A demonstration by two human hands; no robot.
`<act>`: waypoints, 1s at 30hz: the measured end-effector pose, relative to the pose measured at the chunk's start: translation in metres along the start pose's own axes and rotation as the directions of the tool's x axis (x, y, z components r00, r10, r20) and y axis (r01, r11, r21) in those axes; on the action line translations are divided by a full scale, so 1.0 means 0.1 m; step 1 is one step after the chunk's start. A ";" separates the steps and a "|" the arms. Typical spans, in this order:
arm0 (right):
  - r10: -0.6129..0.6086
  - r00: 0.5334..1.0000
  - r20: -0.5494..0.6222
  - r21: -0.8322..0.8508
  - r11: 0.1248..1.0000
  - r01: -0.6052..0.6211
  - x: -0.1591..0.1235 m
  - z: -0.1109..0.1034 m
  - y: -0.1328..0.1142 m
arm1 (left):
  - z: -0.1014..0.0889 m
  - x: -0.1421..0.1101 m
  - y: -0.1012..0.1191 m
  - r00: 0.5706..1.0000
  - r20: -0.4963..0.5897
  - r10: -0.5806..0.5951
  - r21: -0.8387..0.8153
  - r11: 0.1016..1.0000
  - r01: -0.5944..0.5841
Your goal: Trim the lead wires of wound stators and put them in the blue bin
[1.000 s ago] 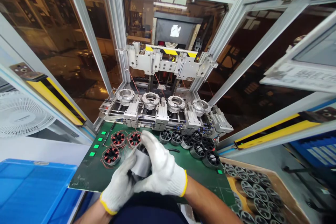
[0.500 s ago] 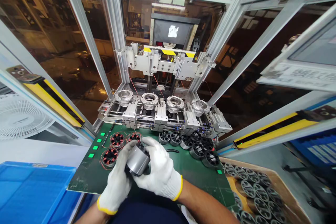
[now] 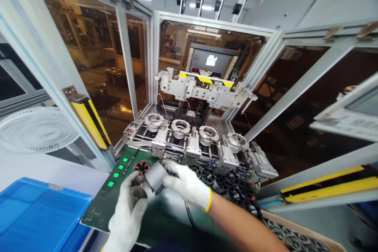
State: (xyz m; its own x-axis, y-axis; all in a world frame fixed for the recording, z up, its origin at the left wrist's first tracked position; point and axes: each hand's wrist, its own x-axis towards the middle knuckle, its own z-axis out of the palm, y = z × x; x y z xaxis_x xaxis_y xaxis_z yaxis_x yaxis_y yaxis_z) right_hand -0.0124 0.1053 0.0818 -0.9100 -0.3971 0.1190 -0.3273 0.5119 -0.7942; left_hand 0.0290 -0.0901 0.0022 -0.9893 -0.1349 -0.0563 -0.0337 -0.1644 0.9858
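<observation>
A smooth grey metal stator core (image 3: 156, 176) is tilted above the green worktop. My right hand (image 3: 184, 185), in a white glove with a yellow cuff, grips its right end. My left hand (image 3: 126, 208), gloved too, is cupped at the lower left end with its fingers apart. I cannot tell whether its fingertips touch the core. Just behind the hands lies a stator wound with red-brown wire (image 3: 141, 167); another is mostly hidden by the left hand. Dark-slotted stator cores (image 3: 208, 176) stand in a group to the right of my right hand.
A fixture with several metal rings (image 3: 180, 128) runs along the back of the green worktop (image 3: 97, 212). Yellow-black guard bars (image 3: 90, 123) flank it. A blue bin (image 3: 38, 212) and a white fan (image 3: 38, 130) are at left. A box of cores (image 3: 295, 236) stands lower right. A black cable (image 3: 190, 214) lies in front.
The view has shifted, so the scene sits lower and to the right. The core has turned onto a steeper tilt, and my left hand has loosened from around it while my right keeps its grip.
</observation>
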 end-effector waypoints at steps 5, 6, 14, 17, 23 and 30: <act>-0.252 0.962 -0.106 -0.340 0.918 0.203 1.06 -0.44 -0.02 | -0.45 -0.04 -0.54 0.991 -0.103 0.086 0.408 0.912 -0.037; -0.260 0.958 -0.122 -0.424 0.886 0.187 1.30 -0.50 0.01 | -0.50 -0.05 -0.67 0.990 -0.102 0.097 0.494 0.869 -0.034; -0.166 0.985 -0.035 -0.704 0.704 0.094 2.40 -0.50 0.48 | -0.43 0.02 -1.25 0.999 0.023 -0.037 0.808 0.589 0.003; -0.154 0.987 -0.036 -0.716 0.693 0.082 2.43 -0.48 0.57 | -0.41 0.01 -1.26 1.000 0.004 -0.015 0.826 0.564 0.005; -0.133 0.991 -0.022 -0.743 0.665 0.073 2.42 -0.46 0.58 | -0.43 -0.02 -1.32 0.999 0.017 0.031 0.836 0.548 -0.031; -0.109 0.994 0.000 -0.800 0.596 0.066 2.42 -0.46 0.54 | -0.50 0.00 -1.39 0.997 0.069 0.040 0.847 0.526 -0.080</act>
State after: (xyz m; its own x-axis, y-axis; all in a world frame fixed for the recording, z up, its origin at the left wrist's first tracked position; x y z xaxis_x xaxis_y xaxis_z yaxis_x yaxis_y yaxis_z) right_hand -0.2620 0.0717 0.0945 -0.8688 -0.4507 0.2049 -0.4585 0.8886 0.0109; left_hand 0.0404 -0.1165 -0.1424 -0.9973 -0.0736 -0.0055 -0.0591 0.7516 0.6570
